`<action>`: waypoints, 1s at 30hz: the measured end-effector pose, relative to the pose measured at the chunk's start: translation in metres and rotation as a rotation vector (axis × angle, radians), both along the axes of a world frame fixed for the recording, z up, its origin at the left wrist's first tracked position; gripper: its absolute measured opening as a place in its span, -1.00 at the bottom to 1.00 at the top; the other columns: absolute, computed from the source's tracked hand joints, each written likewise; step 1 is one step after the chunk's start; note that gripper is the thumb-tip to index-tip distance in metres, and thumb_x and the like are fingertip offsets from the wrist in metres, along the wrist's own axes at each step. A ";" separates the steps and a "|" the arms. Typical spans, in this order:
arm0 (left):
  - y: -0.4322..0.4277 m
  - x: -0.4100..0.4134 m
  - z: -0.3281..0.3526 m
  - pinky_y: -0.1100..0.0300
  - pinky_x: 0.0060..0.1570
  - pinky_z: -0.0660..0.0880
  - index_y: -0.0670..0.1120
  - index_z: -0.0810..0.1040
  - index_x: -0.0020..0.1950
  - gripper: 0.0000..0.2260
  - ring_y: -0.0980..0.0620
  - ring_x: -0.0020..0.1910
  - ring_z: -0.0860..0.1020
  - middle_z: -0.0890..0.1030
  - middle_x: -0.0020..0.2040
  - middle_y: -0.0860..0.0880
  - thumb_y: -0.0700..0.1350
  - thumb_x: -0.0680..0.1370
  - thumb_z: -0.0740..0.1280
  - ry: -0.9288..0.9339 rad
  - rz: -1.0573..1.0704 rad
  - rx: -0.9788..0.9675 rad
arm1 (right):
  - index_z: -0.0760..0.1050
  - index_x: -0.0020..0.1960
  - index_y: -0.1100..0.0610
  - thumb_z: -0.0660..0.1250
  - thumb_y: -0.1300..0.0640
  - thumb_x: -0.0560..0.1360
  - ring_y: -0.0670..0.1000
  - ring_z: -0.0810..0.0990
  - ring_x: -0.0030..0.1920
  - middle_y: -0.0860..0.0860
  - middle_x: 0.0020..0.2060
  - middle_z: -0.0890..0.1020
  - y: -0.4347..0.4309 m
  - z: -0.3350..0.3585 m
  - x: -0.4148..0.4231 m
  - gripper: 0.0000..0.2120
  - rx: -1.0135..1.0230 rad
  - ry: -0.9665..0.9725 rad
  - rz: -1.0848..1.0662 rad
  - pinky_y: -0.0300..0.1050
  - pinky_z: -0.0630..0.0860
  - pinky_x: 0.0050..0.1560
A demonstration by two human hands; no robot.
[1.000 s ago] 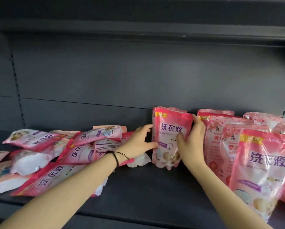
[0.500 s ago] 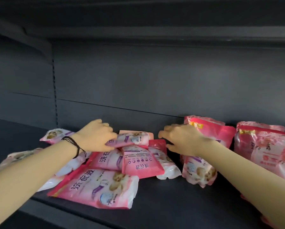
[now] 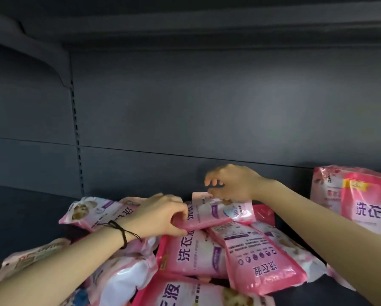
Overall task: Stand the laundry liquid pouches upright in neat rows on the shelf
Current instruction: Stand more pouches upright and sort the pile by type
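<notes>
Several pink laundry liquid pouches lie flat in a loose pile [image 3: 196,255] on the dark shelf [image 3: 26,208]. On top of the pile lies one pouch [image 3: 220,212], and my left hand [image 3: 160,215] pinches its near left end between thumb and fingers. My right hand [image 3: 231,184] hovers over that pouch's far edge with fingers curled apart; its lowest finger touches the pouch, but no closed grip shows. Upright pouches [image 3: 362,206] stand at the right, against the back panel.
The shelf's back panel [image 3: 185,118] rises close behind the pile, and the upper shelf [image 3: 185,25] hangs overhead. A slotted upright [image 3: 76,138] runs down the back at left. Bare shelf board lies left of the pile.
The view has swung left and closer to the pile. My right hand left the standing pouch and came over the pile. My left hand took hold of the top pouch's end.
</notes>
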State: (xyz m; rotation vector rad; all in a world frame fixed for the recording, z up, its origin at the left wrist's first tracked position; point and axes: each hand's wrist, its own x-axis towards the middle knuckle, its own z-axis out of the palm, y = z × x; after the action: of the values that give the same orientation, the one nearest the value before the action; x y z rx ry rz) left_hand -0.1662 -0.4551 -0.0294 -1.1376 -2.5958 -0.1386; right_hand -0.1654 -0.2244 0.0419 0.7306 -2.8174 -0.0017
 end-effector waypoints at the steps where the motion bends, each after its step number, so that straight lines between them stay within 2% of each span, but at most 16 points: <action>1: -0.002 -0.001 -0.001 0.34 -0.04 0.26 0.12 0.57 0.03 -0.75 0.23 -0.08 0.39 0.54 0.00 0.19 0.20 0.43 0.38 0.025 -0.030 0.012 | 0.52 0.08 -0.12 0.23 -0.08 0.50 -0.07 0.56 -0.02 -0.17 -0.03 0.59 0.000 -0.002 -0.006 -0.81 -0.031 -0.036 -0.020 -0.10 0.49 -0.06; 2: -0.004 -0.001 -0.002 0.36 -0.03 0.23 0.12 0.59 0.04 -0.77 0.24 -0.08 0.40 0.56 0.00 0.19 0.17 0.45 0.36 0.051 -0.061 0.019 | 0.53 0.03 -0.13 0.23 -0.07 0.50 -0.09 0.57 -0.04 -0.19 -0.09 0.59 0.000 -0.003 -0.013 -0.84 -0.071 -0.072 -0.033 -0.08 0.52 -0.04; 4: -0.004 0.000 -0.005 0.30 0.02 0.28 0.09 0.64 0.02 -0.81 0.20 -0.07 0.47 0.61 -0.04 0.16 0.11 0.49 0.32 0.129 -0.115 -0.002 | 0.55 -0.04 -0.11 0.25 -0.03 0.51 -0.13 0.59 -0.08 -0.21 -0.15 0.60 0.001 -0.006 -0.026 -0.89 -0.174 -0.140 -0.036 -0.10 0.54 0.00; 7: -0.002 -0.001 -0.007 0.19 -0.03 0.34 0.04 0.66 -0.15 -0.85 0.15 -0.17 0.54 0.62 -0.19 0.13 0.01 0.52 0.30 0.291 -0.155 -0.021 | 0.59 -0.01 -0.06 0.26 0.00 0.52 -0.14 0.60 -0.04 -0.19 -0.12 0.62 0.000 -0.009 -0.042 -0.85 -0.240 -0.256 -0.042 -0.20 0.50 0.00; 10: -0.009 -0.005 0.009 0.18 -0.04 0.35 0.03 0.60 -0.16 -0.81 0.14 -0.16 0.54 0.61 -0.17 0.14 -0.02 0.59 0.24 0.395 -0.176 0.038 | 0.59 0.04 -0.01 0.25 -0.03 0.53 -0.04 0.61 0.01 -0.09 -0.05 0.66 -0.008 -0.012 -0.056 -0.81 -0.242 -0.374 -0.070 -0.14 0.52 0.06; 13: -0.016 -0.006 0.033 0.15 -0.08 0.38 0.02 0.57 -0.13 -0.86 0.10 -0.15 0.51 0.58 -0.14 0.14 -0.09 0.60 0.26 0.521 -0.211 0.006 | 0.57 0.04 0.03 0.17 -0.12 0.59 0.03 0.63 0.05 0.00 0.00 0.66 -0.018 -0.014 -0.060 -0.71 -0.404 -0.563 -0.077 0.00 0.55 0.16; 16: -0.015 -0.002 0.042 0.17 -0.11 0.39 0.02 0.55 -0.13 -0.91 0.10 -0.16 0.49 0.56 -0.16 0.14 -0.14 0.56 0.34 0.548 -0.244 -0.090 | 0.56 0.15 0.07 0.04 -0.25 0.59 0.00 0.60 0.12 0.01 0.11 0.63 -0.030 -0.018 -0.063 -0.51 -0.372 -0.726 -0.114 0.00 0.49 0.26; 18: -0.011 0.001 0.041 0.18 -0.12 0.39 0.02 0.54 -0.13 -0.90 0.10 -0.17 0.47 0.55 -0.16 0.14 -0.17 0.53 0.36 0.545 -0.262 -0.125 | 0.60 0.08 0.03 0.01 -0.26 0.59 -0.06 0.59 0.04 -0.04 0.04 0.64 -0.040 -0.024 -0.065 -0.50 -0.298 -0.784 -0.146 -0.10 0.49 0.17; 20: -0.007 0.002 0.037 0.17 -0.13 0.40 0.02 0.53 -0.12 -0.89 0.09 -0.18 0.45 0.53 -0.16 0.13 -0.19 0.52 0.36 0.569 -0.270 -0.152 | 0.54 -0.12 -0.03 0.06 -0.16 0.61 -0.14 0.53 -0.16 -0.11 -0.14 0.58 -0.052 -0.027 -0.066 -0.64 -0.207 -0.780 -0.179 -0.24 0.46 -0.12; 22: -0.006 0.003 0.035 0.15 -0.15 0.40 0.01 0.52 -0.10 -0.89 0.07 -0.18 0.45 0.53 -0.16 0.11 -0.21 0.52 0.34 0.605 -0.260 -0.187 | 0.47 -0.16 -0.04 0.15 -0.03 0.59 -0.14 0.47 -0.26 -0.10 -0.21 0.52 -0.060 -0.027 -0.068 -0.79 -0.164 -0.794 -0.200 -0.31 0.42 -0.29; 23: -0.007 0.003 0.034 0.15 -0.15 0.40 0.02 0.52 -0.09 -0.90 0.08 -0.17 0.46 0.53 -0.15 0.12 -0.19 0.52 0.34 0.602 -0.241 -0.188 | 0.49 -0.14 0.01 0.19 -0.03 0.58 -0.10 0.48 -0.29 -0.06 -0.22 0.52 -0.062 -0.026 -0.067 -0.81 -0.162 -0.798 -0.204 -0.29 0.42 -0.28; 25: -0.013 0.001 0.030 0.19 -0.08 0.39 0.07 0.52 -0.08 -0.97 0.14 -0.11 0.48 0.53 -0.11 0.17 -0.04 0.56 0.30 0.536 -0.179 -0.104 | 0.56 -0.10 0.13 0.26 -0.13 0.53 -0.01 0.50 -0.30 0.03 -0.23 0.56 -0.059 -0.023 -0.066 -0.67 -0.186 -0.735 -0.221 -0.16 0.45 -0.23; 26: -0.015 0.000 0.026 0.21 -0.01 0.40 0.09 0.52 -0.06 -0.92 0.18 -0.04 0.48 0.53 -0.07 0.20 0.06 0.56 0.27 0.460 -0.126 -0.016 | 0.59 -0.13 0.14 0.29 -0.19 0.50 -0.01 0.50 -0.31 0.04 -0.26 0.57 -0.055 -0.022 -0.065 -0.62 -0.216 -0.674 -0.235 -0.14 0.44 -0.25; 28: -0.017 -0.005 0.014 0.22 0.17 0.39 0.15 0.49 0.05 -0.79 0.28 0.13 0.41 0.46 0.10 0.26 0.19 0.48 0.31 0.223 -0.016 0.239 | 0.56 -0.26 0.09 0.31 -0.20 0.50 -0.05 0.43 -0.44 -0.01 -0.40 0.51 -0.043 -0.023 -0.062 -0.63 -0.370 -0.548 -0.252 -0.22 0.37 -0.40; 30: -0.013 -0.008 0.006 0.22 0.32 0.32 0.19 0.40 0.22 -0.54 0.28 0.28 0.32 0.33 0.27 0.26 0.15 0.38 0.47 -0.080 0.066 0.595 | 0.54 -0.26 0.11 0.34 -0.10 0.52 -0.08 0.39 -0.51 -0.04 -0.46 0.48 -0.031 -0.022 -0.058 -0.69 -0.613 -0.467 -0.264 -0.28 0.30 -0.48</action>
State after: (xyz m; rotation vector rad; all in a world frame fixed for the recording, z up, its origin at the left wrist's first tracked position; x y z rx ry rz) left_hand -0.1741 -0.4679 -0.0238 -0.8338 -2.3927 -0.8873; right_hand -0.2232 -0.2551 0.0202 0.2290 -3.0316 1.0557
